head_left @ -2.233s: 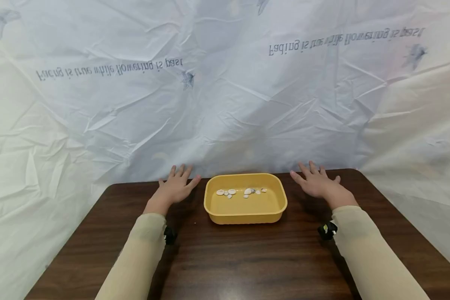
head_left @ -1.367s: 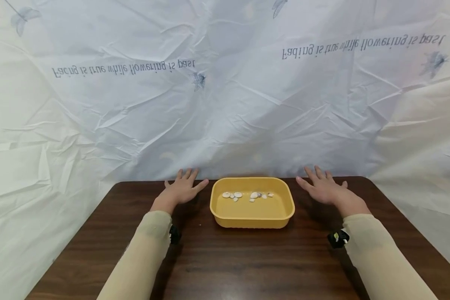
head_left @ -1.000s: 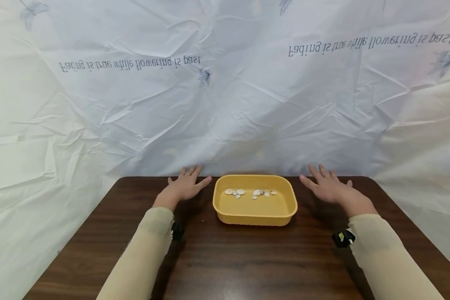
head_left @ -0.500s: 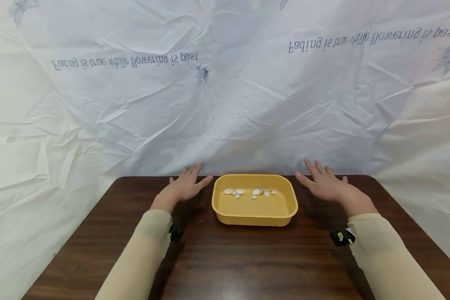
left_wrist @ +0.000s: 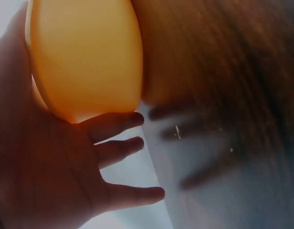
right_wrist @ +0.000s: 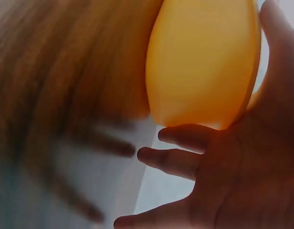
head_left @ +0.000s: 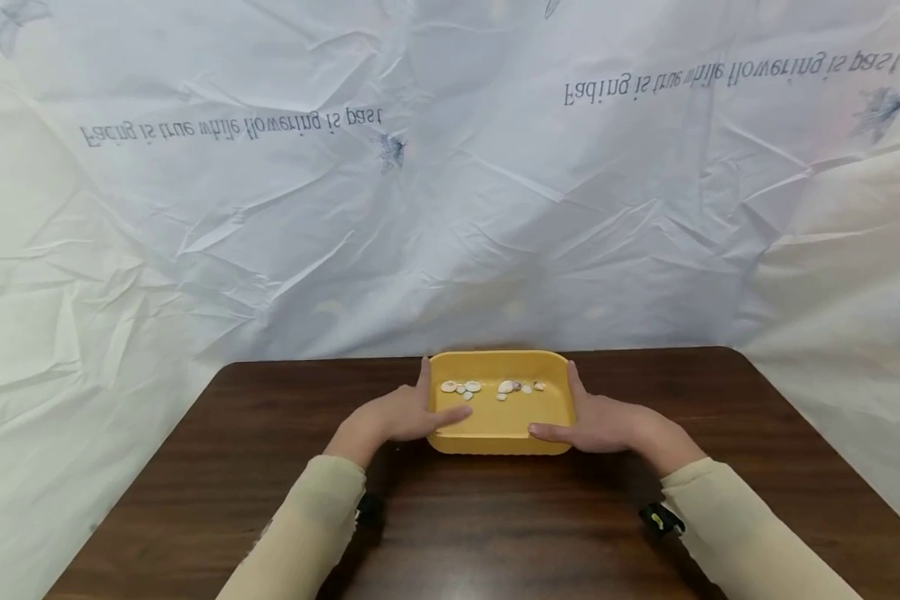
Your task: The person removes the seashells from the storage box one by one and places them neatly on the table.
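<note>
A yellow rectangular plastic basin sits near the table's far edge. Several small white shells lie inside it toward the back, in two loose groups. At the basin's left end my left hand holds it, thumb over the front rim and index finger along the side. My right hand mirrors this at the right end. In the left wrist view the basin's end wall lies between thumb and index finger, the other fingers spread below. The right wrist view has the end wall held likewise.
The dark wood-grain table stretches toward me and to both sides. A wrinkled white cloth with printed lettering hangs right behind its far edge. Black wrist devices sit under both sleeves.
Both hands, earlier spread apart on either side of the basin, have moved inward and taken hold of its ends. The basin and shells keep about the same place; the view has shifted slightly.
</note>
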Action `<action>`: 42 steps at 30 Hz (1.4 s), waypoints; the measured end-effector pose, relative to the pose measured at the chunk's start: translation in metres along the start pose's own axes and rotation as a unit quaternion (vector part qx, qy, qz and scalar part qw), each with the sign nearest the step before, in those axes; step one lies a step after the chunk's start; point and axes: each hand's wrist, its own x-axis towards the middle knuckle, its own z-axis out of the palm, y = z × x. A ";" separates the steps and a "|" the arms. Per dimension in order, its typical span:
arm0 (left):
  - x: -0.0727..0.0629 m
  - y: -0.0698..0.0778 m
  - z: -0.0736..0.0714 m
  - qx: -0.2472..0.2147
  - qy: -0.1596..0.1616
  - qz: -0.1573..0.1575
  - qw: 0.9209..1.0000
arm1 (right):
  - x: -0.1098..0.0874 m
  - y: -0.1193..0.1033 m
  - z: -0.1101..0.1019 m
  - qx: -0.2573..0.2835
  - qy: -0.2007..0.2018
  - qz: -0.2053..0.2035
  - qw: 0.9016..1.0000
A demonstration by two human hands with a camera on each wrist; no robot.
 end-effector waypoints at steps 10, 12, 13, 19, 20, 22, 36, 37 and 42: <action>0.002 0.006 0.014 -0.032 0.018 -0.001 0.999 | 0.001 0.002 0.009 0.019 0.026 0.020 0.999; 0.000 0.003 0.015 -0.037 0.018 -0.010 0.999 | 0.003 0.002 0.012 0.024 0.024 0.018 0.999; -0.001 0.002 0.015 -0.037 0.019 -0.014 0.999 | 0.004 0.001 0.014 0.026 0.022 0.019 0.999; -0.003 -0.004 0.017 -0.044 0.035 -0.009 0.998 | 0.005 -0.001 0.017 0.034 0.026 0.019 0.999; -0.002 -0.004 0.017 -0.048 0.038 -0.005 0.998 | 0.004 -0.001 0.016 0.034 0.031 0.019 0.999; -0.002 -0.004 0.016 -0.048 0.044 0.003 0.998 | 0.003 0.000 0.014 0.035 0.038 0.023 0.998; -0.003 -0.002 0.012 -0.028 0.036 -0.014 0.999 | 0.005 0.003 0.010 0.044 0.028 0.018 0.998; -0.004 -0.003 0.012 -0.028 0.035 -0.014 0.999 | 0.004 0.003 0.010 0.045 0.027 0.018 0.998; -0.004 -0.003 0.013 -0.029 0.036 -0.009 0.999 | 0.003 0.002 0.012 0.044 0.030 0.021 0.998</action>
